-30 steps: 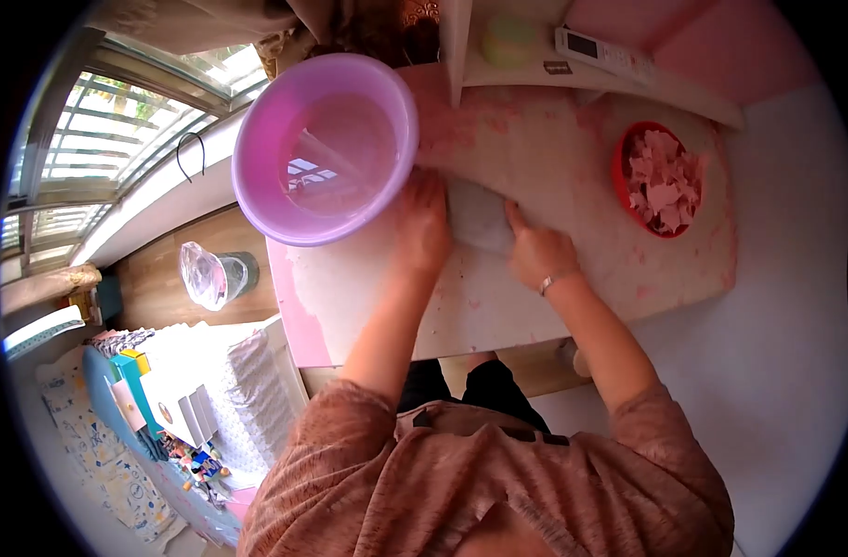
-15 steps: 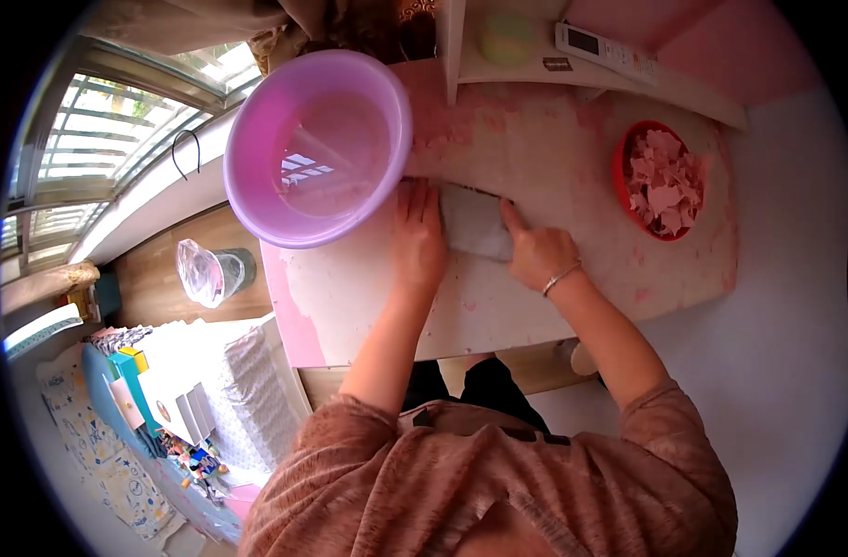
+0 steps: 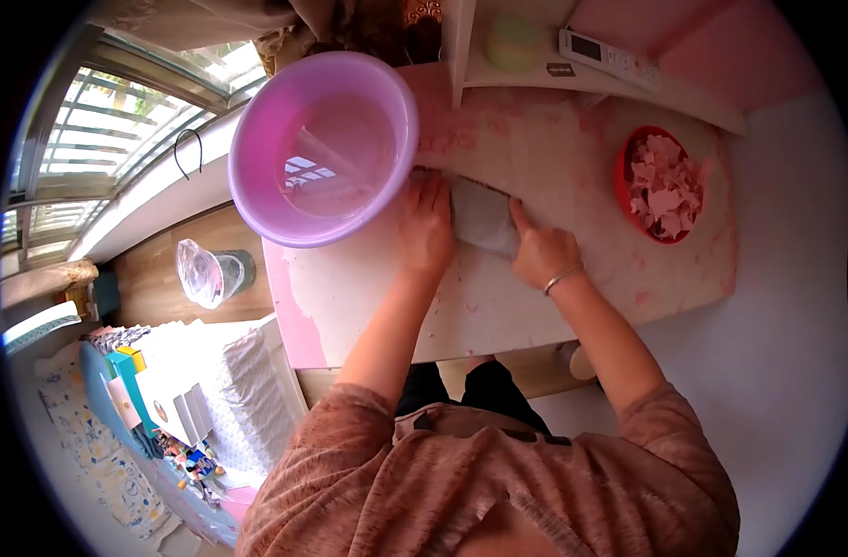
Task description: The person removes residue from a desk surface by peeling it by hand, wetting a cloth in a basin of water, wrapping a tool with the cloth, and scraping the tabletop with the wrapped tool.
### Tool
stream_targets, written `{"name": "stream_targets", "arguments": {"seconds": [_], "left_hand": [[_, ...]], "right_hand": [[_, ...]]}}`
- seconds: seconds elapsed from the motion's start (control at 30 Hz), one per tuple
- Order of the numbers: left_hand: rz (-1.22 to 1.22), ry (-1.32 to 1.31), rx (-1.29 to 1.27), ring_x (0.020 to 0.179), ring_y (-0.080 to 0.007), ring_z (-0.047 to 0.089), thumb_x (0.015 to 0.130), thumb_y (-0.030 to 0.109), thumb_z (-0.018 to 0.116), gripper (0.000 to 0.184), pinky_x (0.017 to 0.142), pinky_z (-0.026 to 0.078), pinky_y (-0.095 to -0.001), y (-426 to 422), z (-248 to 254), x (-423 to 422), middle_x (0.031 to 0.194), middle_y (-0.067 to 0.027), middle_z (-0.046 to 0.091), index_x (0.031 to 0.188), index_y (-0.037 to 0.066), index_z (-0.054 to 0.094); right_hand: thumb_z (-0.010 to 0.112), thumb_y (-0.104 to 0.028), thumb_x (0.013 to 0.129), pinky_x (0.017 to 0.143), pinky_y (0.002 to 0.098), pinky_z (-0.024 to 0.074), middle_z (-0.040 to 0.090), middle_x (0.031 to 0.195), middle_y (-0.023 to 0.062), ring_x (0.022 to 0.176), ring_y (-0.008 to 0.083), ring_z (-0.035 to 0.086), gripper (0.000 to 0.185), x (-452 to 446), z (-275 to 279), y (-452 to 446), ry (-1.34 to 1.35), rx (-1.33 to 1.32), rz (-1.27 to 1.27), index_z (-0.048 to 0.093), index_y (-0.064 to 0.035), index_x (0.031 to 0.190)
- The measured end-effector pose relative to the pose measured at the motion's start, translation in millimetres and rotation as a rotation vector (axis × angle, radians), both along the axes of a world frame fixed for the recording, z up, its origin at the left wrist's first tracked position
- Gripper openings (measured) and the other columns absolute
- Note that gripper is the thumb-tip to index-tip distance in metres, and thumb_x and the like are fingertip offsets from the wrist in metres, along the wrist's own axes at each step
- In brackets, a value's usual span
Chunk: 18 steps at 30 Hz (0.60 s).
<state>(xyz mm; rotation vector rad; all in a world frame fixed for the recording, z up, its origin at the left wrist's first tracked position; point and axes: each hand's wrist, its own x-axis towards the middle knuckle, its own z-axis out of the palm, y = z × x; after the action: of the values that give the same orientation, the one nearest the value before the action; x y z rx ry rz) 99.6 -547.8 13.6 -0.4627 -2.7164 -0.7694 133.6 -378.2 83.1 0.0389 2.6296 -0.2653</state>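
A wide grey blade [image 3: 482, 217] lies nearly flat on the pale, pink-patched tabletop [image 3: 498, 311]. At the blade's right end is my right hand [image 3: 544, 253], closed with its index finger stretched along the edge; the handle is hidden under it. My left hand [image 3: 428, 226] lies flat at the blade's left end, its fingers pointing away from me. Just left of that hand stands a purple basin [image 3: 247, 176] with water in it. Torn pink pieces [image 3: 665, 186] fill a red bowl [image 3: 621, 190] at the right of the table.
A white remote control [image 3: 610, 59] lies on the shelf [image 3: 535, 78] at the back. On the floor to the left stands a bin with a plastic liner [image 3: 210, 275]. Boxes and a white quilted cover [image 3: 247, 399] are at the lower left, below the window.
The view has shifted slightly. Both hands and the blade have moved a little over the tabletop and stay together; the basin and bowl stand where they were.
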Motion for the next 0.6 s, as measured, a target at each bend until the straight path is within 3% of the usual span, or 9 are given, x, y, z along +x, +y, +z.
{"name": "stream_targets", "arguments": {"seconds": [0.13, 0.23, 0.3, 0.33, 0.4, 0.43, 0.53, 0.6], "left_hand": [[0.114, 0.015, 0.053, 0.115, -0.0332, 0.045, 0.076, 0.003, 0.047, 0.037, 0.098, 0.035, -0.04, 10, -6, -43, 0.119, -0.0187, 0.052, 0.112, -0.002, 0.055], [0.027, 0.015, 0.0, 0.115, -0.0337, 0.044, 0.076, 0.003, 0.046, 0.038, 0.098, 0.034, -0.0405, 0, -18, -50, 0.12, -0.0194, 0.05, 0.113, -0.001, 0.055], [0.065, -0.018, 0.14, 0.116, -0.0317, 0.044, 0.073, 0.003, 0.048, 0.034, 0.099, 0.034, -0.0379, 3, -15, -54, 0.119, -0.0161, 0.052, 0.106, 0.0, 0.058], [0.069, -0.015, 0.141, 0.116, -0.0317, 0.044, 0.073, 0.003, 0.048, 0.034, 0.099, 0.034, -0.0379, 1, -6, -48, 0.119, -0.0161, 0.052, 0.106, 0.0, 0.058], [-0.038, -0.112, -0.119, 0.116, -0.0333, 0.043, 0.074, 0.002, 0.046, 0.033, 0.099, 0.034, -0.0379, 2, 17, -29, 0.117, -0.0189, 0.052, 0.105, -0.003, 0.057], [-0.067, -0.107, 0.05, 0.115, -0.0348, 0.043, 0.073, 0.001, 0.046, 0.033, 0.098, 0.035, -0.0389, 3, 0, -13, 0.116, -0.0215, 0.051, 0.104, -0.004, 0.056], [-0.055, 0.028, 0.093, 0.115, -0.0342, 0.043, 0.074, 0.002, 0.047, 0.034, 0.097, 0.036, -0.0389, 7, 7, 46, 0.117, -0.021, 0.051, 0.106, -0.004, 0.056], [-0.054, -0.136, 0.098, 0.116, -0.0334, 0.043, 0.076, 0.003, 0.046, 0.033, 0.097, 0.037, -0.0389, 7, 11, 57, 0.118, -0.0194, 0.051, 0.107, -0.004, 0.056]], "right_hand": [[0.051, -0.01, 0.068, 0.078, 0.0428, 0.0475, 0.062, 0.087, 0.0236, 0.084, 0.0373, 0.061, 0.072, -37, 1, -1, -0.023, 0.018, -0.052, 0.029, -0.0158, 0.137], [0.051, -0.01, 0.068, 0.078, 0.0429, 0.0474, 0.062, 0.089, 0.0233, 0.084, 0.0368, 0.061, 0.072, -36, -4, -8, 0.034, 0.008, -0.047, 0.029, -0.0149, 0.137], [0.053, -0.012, 0.069, 0.078, 0.0434, 0.0472, 0.062, 0.089, 0.023, 0.085, 0.0369, 0.061, 0.073, -34, -2, -12, 0.037, -0.032, -0.082, 0.029, -0.0146, 0.137], [0.053, -0.012, 0.069, 0.078, 0.0434, 0.0472, 0.062, 0.089, 0.023, 0.085, 0.0369, 0.061, 0.073, -28, -1, -13, 0.039, -0.032, -0.077, 0.029, -0.0146, 0.137], [0.055, -0.015, 0.068, 0.078, 0.0431, 0.0471, 0.062, 0.089, 0.0227, 0.084, 0.037, 0.061, 0.073, -6, 1, -8, 0.033, -0.032, -0.089, 0.029, -0.0148, 0.137], [0.056, -0.016, 0.068, 0.078, 0.0429, 0.0471, 0.062, 0.088, 0.0226, 0.084, 0.037, 0.061, 0.074, 10, -5, -1, -0.002, 0.009, -0.08, 0.029, -0.0149, 0.137], [0.053, -0.014, 0.069, 0.077, 0.0444, 0.0469, 0.062, 0.088, 0.0237, 0.084, 0.0382, 0.06, 0.072, 56, 8, 2, -0.086, 0.043, -0.049, 0.028, -0.013, 0.137], [0.049, -0.012, 0.072, 0.077, 0.0461, 0.0467, 0.062, 0.088, 0.0249, 0.084, 0.0395, 0.06, 0.068, 60, 12, 2, -0.137, 0.031, -0.032, 0.027, -0.0111, 0.136]]}}
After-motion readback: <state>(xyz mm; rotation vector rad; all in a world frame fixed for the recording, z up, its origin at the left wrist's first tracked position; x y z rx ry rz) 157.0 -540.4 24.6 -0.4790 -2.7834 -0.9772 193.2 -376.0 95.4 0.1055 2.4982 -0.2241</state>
